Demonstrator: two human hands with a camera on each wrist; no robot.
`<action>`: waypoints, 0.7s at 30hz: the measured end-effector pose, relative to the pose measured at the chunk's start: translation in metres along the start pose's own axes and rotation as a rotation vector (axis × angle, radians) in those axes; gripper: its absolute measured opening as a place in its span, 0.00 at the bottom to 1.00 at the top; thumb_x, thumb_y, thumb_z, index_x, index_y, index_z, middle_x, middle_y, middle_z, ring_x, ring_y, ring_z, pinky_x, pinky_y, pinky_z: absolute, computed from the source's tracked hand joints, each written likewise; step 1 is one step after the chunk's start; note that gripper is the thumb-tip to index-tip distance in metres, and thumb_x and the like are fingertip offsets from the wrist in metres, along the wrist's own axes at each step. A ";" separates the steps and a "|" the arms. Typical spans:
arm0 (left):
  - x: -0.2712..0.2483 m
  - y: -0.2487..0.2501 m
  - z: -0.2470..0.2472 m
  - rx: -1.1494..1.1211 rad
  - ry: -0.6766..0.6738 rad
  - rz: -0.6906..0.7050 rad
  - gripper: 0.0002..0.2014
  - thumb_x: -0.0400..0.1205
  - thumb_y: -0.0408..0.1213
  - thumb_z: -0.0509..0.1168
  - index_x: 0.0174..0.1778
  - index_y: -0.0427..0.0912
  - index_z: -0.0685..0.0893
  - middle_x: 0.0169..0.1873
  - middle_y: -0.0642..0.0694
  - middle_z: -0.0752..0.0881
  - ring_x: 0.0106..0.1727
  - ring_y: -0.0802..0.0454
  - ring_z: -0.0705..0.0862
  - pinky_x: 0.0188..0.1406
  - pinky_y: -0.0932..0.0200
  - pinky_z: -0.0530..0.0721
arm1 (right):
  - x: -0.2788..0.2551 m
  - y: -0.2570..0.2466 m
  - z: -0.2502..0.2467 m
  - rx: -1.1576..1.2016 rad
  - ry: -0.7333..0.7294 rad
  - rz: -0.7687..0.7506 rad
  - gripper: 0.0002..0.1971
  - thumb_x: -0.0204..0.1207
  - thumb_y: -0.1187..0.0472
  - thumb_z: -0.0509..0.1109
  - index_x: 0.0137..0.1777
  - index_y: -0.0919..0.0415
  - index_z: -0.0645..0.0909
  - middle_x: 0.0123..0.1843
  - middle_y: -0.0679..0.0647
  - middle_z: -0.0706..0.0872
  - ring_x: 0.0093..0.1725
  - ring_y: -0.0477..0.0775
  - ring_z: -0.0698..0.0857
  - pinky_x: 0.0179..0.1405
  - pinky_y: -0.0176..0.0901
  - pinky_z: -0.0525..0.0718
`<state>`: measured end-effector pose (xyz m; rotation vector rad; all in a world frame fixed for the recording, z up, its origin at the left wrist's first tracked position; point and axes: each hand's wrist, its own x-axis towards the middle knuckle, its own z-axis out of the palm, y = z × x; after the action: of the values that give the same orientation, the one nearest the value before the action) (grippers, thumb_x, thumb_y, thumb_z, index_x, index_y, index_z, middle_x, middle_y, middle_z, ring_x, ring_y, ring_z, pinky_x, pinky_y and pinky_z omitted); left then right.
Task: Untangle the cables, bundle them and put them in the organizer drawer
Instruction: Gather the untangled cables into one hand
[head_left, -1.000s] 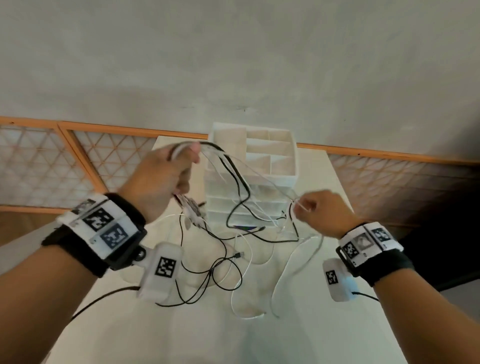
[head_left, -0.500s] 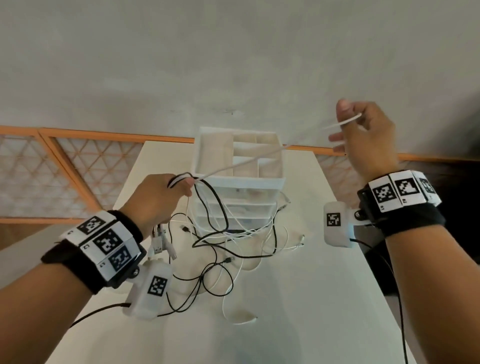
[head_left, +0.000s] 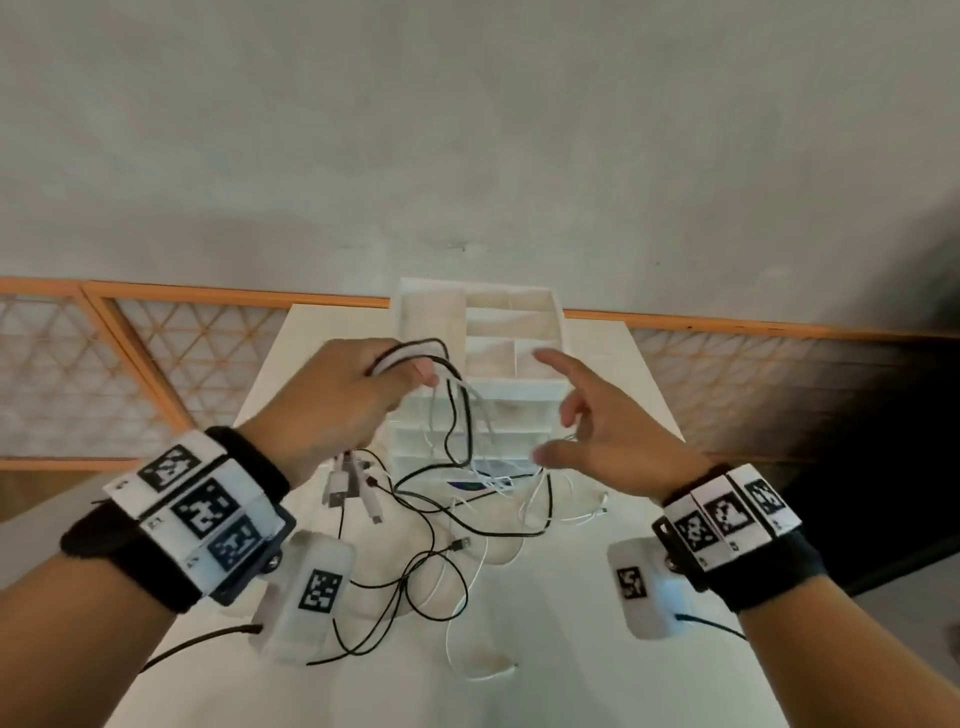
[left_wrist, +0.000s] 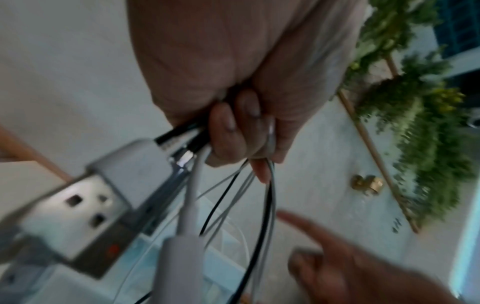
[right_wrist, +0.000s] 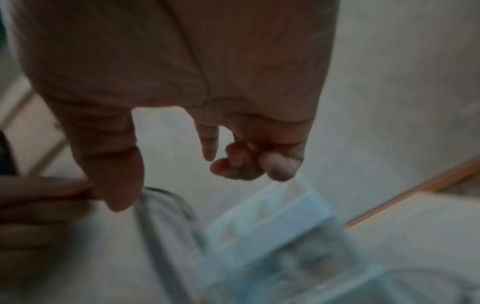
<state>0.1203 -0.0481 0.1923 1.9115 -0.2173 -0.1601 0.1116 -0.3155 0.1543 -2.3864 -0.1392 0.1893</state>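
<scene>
My left hand (head_left: 343, 400) grips a bunch of black and white cables (head_left: 457, 410) above the table, in front of the white organizer (head_left: 480, 322). Loops hang from the fist and trail into a tangle (head_left: 436, 561) on the tabletop. In the left wrist view the curled fingers (left_wrist: 233, 131) clamp the strands, and USB plugs (left_wrist: 85, 207) dangle below the hand. My right hand (head_left: 592, 431) hovers just right of the hanging loops with fingers spread and nothing in it; the right wrist view shows its loosely bent fingers (right_wrist: 207, 148) above the organizer (right_wrist: 272, 236).
The organizer has open top compartments and stacked drawers (head_left: 498, 436) and stands at the far middle of the white table (head_left: 571, 649). A wooden lattice rail (head_left: 156, 353) runs behind the table. A white cable loop (head_left: 478, 665) lies near the table's front.
My right hand let go of the white cable it had pulled up to the right and came back down beside the left hand. The left hand kept its grip.
</scene>
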 end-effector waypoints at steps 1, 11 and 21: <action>-0.002 0.008 0.008 0.075 -0.054 0.052 0.10 0.85 0.44 0.66 0.46 0.46 0.91 0.16 0.59 0.72 0.19 0.60 0.67 0.22 0.65 0.66 | -0.003 -0.018 0.006 0.051 0.002 -0.079 0.43 0.66 0.46 0.83 0.78 0.28 0.65 0.41 0.44 0.79 0.34 0.39 0.77 0.41 0.30 0.74; -0.009 0.051 -0.006 -0.231 -0.012 0.443 0.10 0.82 0.45 0.69 0.48 0.44 0.92 0.22 0.53 0.68 0.21 0.53 0.63 0.24 0.62 0.64 | 0.039 0.066 0.022 -0.127 0.267 0.453 0.16 0.81 0.47 0.67 0.58 0.54 0.90 0.59 0.60 0.90 0.57 0.65 0.88 0.58 0.51 0.87; 0.009 -0.027 -0.011 -0.029 0.331 -0.020 0.15 0.86 0.47 0.64 0.36 0.46 0.86 0.20 0.51 0.69 0.19 0.52 0.64 0.24 0.60 0.65 | 0.048 0.061 -0.060 0.046 0.629 0.125 0.08 0.81 0.47 0.63 0.54 0.42 0.83 0.50 0.56 0.89 0.45 0.63 0.89 0.51 0.60 0.90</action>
<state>0.1337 -0.0310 0.1711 1.8800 0.0271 0.1395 0.1726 -0.3922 0.1512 -2.2938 0.3062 -0.4945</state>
